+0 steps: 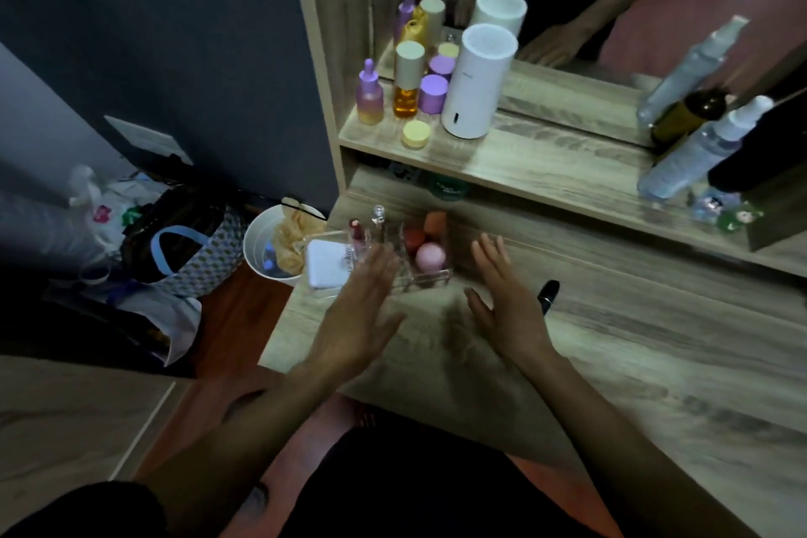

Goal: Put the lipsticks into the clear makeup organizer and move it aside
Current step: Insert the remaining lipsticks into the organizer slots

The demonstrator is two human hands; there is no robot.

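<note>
A person's two bare hands are hovering over a wood-grain desk (611, 363), flanking a clear makeup organizer (419, 275) sitting near the desk's left edge. The left hand (358, 310) is reaching flat across the organizer's near-left corner, fingers spread and holding nothing — its fingertips are overlapping the clear compartments, though contact cannot be confirmed. The right hand (502, 301), at about 4 o'clock from the organizer, is likewise open with fingers extended, its grip empty. Inside the organizer, a red lipstick (356, 234) and a clear-capped tube (378, 218) are standing upright toward the left, with three makeup sponges — orange (436, 222), dark red (412, 238) and pink (430, 257) — filling the right compartment. A white compact (325, 269) is lying at the organizer's left end. A black lipstick (548, 295) is lying on the desk just beyond the right hand, at roughly 3 o'clock from the organizer, outside it.
</note>
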